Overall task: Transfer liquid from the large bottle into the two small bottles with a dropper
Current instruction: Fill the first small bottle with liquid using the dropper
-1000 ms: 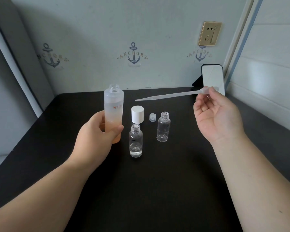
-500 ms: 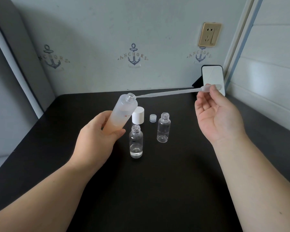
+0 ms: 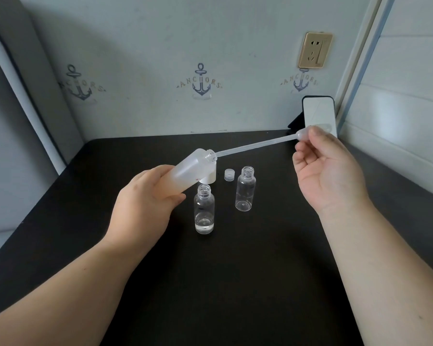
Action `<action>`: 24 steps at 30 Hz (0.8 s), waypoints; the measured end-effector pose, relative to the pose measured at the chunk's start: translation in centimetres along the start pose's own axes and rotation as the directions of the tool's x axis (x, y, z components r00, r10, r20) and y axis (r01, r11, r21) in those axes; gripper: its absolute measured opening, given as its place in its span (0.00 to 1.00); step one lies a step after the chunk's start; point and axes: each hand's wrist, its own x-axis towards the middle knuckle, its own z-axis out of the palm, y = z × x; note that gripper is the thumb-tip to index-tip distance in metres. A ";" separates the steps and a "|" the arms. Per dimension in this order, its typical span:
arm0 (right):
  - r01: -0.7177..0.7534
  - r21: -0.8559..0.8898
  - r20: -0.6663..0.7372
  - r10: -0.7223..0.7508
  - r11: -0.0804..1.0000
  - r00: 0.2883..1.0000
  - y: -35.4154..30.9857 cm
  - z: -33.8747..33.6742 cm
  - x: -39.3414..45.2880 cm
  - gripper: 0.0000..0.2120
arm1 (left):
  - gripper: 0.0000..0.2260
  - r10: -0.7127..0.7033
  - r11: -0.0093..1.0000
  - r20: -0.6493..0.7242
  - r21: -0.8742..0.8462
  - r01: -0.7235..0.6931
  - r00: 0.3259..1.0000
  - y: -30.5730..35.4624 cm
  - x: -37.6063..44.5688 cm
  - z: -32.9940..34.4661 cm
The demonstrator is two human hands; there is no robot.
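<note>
My left hand (image 3: 145, 203) grips the large frosted bottle (image 3: 188, 171), tilted steeply to the right with its open neck pointing up-right. My right hand (image 3: 328, 171) pinches the bulb of the clear plastic dropper (image 3: 255, 145), whose long tip enters the large bottle's mouth. Two small clear bottles stand uncapped on the black table (image 3: 235, 283): the nearer one (image 3: 204, 212) holds a little clear liquid at the bottom, the farther one (image 3: 245, 189) looks empty.
A white cap (image 3: 209, 178) stands partly hidden behind the large bottle, and a small clear cap (image 3: 229, 174) lies beside the farther small bottle. A phone (image 3: 318, 116) leans at the back right corner. Walls close the table at the back and right.
My left hand has tilted the large bottle from upright to steeply slanted. The dropper's tip has moved left and gone into the bottle's mouth.
</note>
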 end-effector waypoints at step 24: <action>-0.004 -0.261 0.228 0.065 0.965 0.971 1.4 1.9 -1.7 0.09 | 0.20 0.063 0.997 0.015 0.046 -0.063 0.998 0.2 0.0 0.4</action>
